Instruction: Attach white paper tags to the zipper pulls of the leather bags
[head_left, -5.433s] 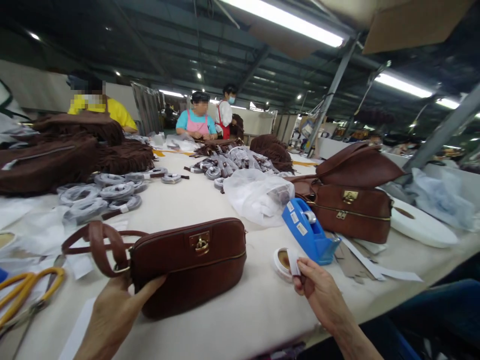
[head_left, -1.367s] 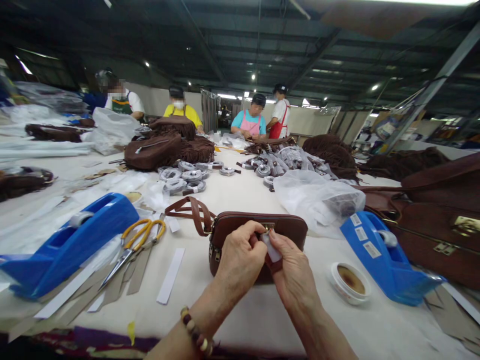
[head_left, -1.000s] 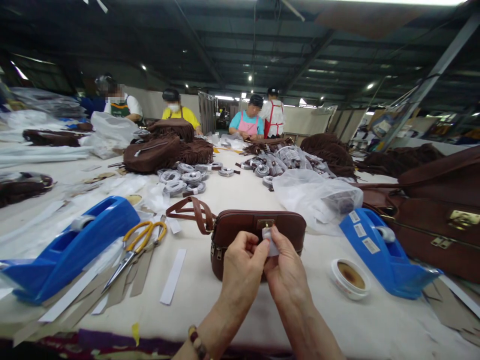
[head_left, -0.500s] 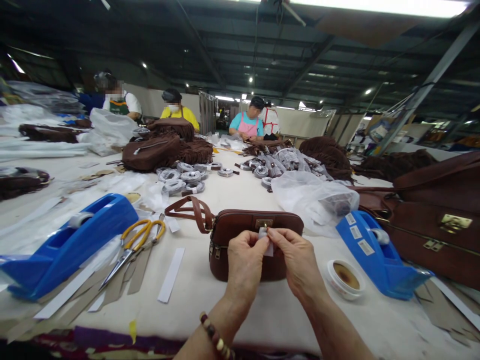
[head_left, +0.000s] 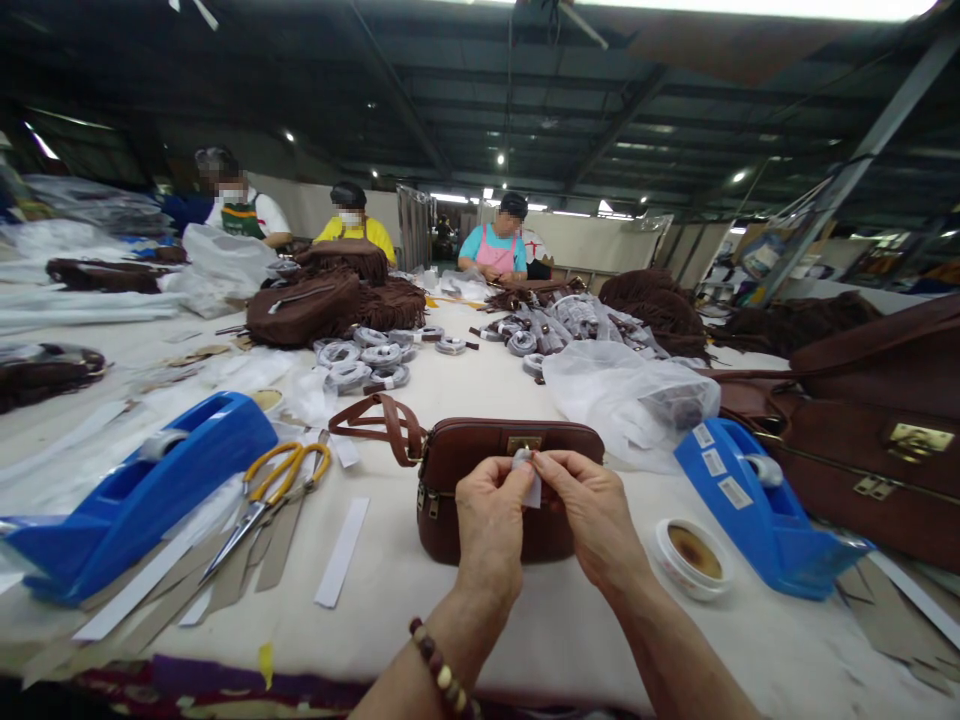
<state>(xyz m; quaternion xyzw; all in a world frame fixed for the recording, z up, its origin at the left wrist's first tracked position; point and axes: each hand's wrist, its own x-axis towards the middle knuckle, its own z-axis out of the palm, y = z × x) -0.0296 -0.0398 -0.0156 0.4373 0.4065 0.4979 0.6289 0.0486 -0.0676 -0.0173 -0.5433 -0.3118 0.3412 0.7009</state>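
A small brown leather handbag [head_left: 480,440] stands upright on the table before me, its strap [head_left: 390,425] trailing to the left. At the top of its front is a gold clasp [head_left: 523,442]. My left hand [head_left: 489,515] is closed in a pinch on a small whitish slip [head_left: 533,493] just below the clasp. From the other side, my right hand [head_left: 591,510] pinches the same slip, thumb and forefinger together, fingertips almost touching the left thumb. The fingers partly cover the slip and the bag's front.
Blue tape dispensers stand left [head_left: 176,480] and right [head_left: 757,510]. Scissors [head_left: 274,475] lie on cardboard strips, near a white strip [head_left: 343,552]. A round tub [head_left: 694,560] sits right, before a larger brown bag [head_left: 892,470]. Wrapped straps [head_left: 375,355] lie farther back; several co-workers sit beyond.
The slip has been bent over at its top by my fingertips, near the clasp. Both hands stay at the bag's front, which has hardly moved.
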